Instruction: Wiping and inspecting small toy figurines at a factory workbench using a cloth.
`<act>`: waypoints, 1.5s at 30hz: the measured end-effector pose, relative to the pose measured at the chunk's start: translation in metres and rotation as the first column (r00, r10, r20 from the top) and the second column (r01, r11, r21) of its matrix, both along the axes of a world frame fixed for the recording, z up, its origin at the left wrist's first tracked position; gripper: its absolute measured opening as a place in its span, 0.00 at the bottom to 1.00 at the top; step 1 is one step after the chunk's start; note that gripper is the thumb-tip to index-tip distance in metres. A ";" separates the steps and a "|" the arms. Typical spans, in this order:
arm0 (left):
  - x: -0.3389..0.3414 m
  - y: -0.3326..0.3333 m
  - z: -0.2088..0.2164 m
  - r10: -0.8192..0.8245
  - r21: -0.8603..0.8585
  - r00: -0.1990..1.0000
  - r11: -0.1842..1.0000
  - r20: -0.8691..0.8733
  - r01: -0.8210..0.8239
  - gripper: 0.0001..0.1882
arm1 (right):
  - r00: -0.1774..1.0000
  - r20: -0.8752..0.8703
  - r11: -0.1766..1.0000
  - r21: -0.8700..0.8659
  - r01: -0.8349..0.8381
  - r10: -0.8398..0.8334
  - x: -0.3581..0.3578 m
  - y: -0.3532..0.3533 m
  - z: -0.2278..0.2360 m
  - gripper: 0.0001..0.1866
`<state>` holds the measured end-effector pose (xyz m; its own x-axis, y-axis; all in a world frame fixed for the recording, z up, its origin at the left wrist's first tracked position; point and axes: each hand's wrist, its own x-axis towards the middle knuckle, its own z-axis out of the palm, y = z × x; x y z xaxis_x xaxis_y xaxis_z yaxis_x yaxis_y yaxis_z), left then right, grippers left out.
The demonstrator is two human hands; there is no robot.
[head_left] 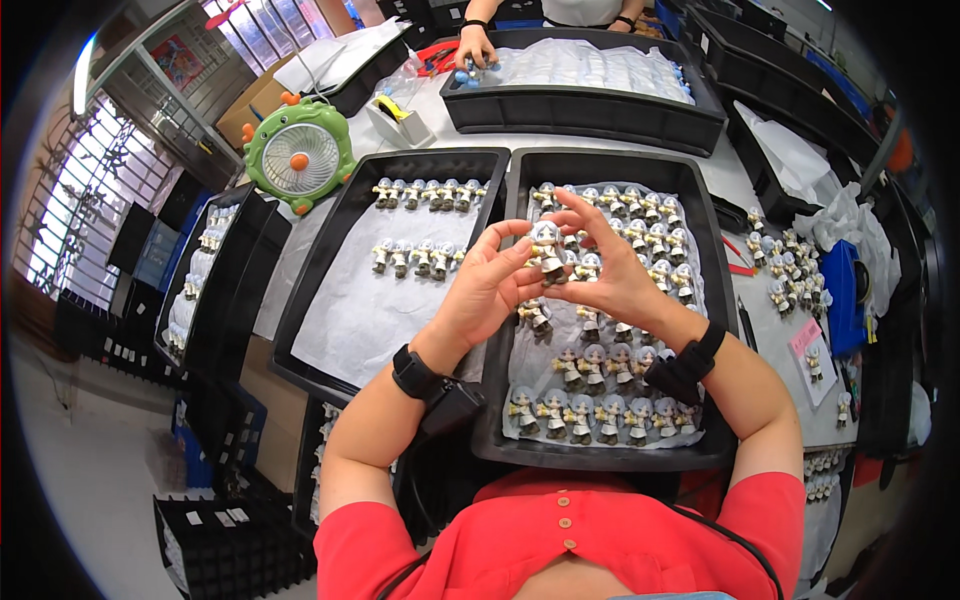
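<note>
Left hand (pixel 484 297) and right hand (pixel 622 284) pinching a white-haired figurine (pixel 546 240) between them; black tray (pixel 600 456) beneath, lined with similar figurines (pixel 582 416)

Your left hand (pixel 484 285) and right hand (pixel 615 275) face each other closely, thumbs (pixel 512 258) and fingers (pixel 500 232) bent in a grip, while your bare left forearm (pixel 377 422) and right forearm (pixel 752 385) slant up and inward

Red shirt (pixel 630 540), 3 tan buttons (pixel 565 523). Green fan (pixel 298 138), orange hub (pixel 299 161). 2 near trays (pixel 600 157), black; pale grey lining (pixel 370 310). Held figurine (pixel 546 250): silvery hair (pixel 545 230), white-and-gold clothes, dark boots.
</note>
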<state>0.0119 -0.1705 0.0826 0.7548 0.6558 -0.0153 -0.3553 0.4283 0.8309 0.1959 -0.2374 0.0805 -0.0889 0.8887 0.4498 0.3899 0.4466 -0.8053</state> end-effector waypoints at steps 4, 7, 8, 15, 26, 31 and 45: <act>0.001 -0.002 -0.002 0.021 0.028 0.997 0.999 -0.076 -0.019 0.16 | 0.999 0.043 0.997 0.075 0.024 -0.028 -0.001 -0.002 0.002 0.49; 0.002 -0.003 -0.005 0.042 0.095 0.986 0.995 -0.160 -0.027 0.16 | 0.997 0.072 0.987 0.161 0.017 -0.029 -0.005 -0.005 0.006 0.48; 0.002 -0.001 -0.008 0.028 0.131 0.987 0.991 -0.161 -0.007 0.18 | 0.995 0.093 0.978 0.208 0.014 -0.034 -0.006 -0.005 0.007 0.49; 0.009 -0.016 0.004 -0.105 0.147 0.990 0.982 -0.093 0.118 0.23 | 0.995 0.098 0.968 0.245 -0.046 0.022 -0.010 -0.005 0.004 0.51; 0.007 -0.007 -0.002 -0.175 0.021 0.982 0.985 0.072 0.174 0.24 | 0.995 -0.070 0.997 0.021 -0.070 0.071 -0.008 -0.007 0.005 0.53; 0.007 -0.004 0.000 -0.132 0.046 0.989 0.990 0.063 0.129 0.25 | 0.999 -0.001 0.996 0.085 -0.038 0.039 -0.005 0.001 0.001 0.51; 0.003 -0.004 -0.002 0.060 -0.006 0.992 0.998 0.108 -0.060 0.16 | 0.983 0.082 0.944 0.301 0.136 -0.167 -0.010 0.002 -0.004 0.19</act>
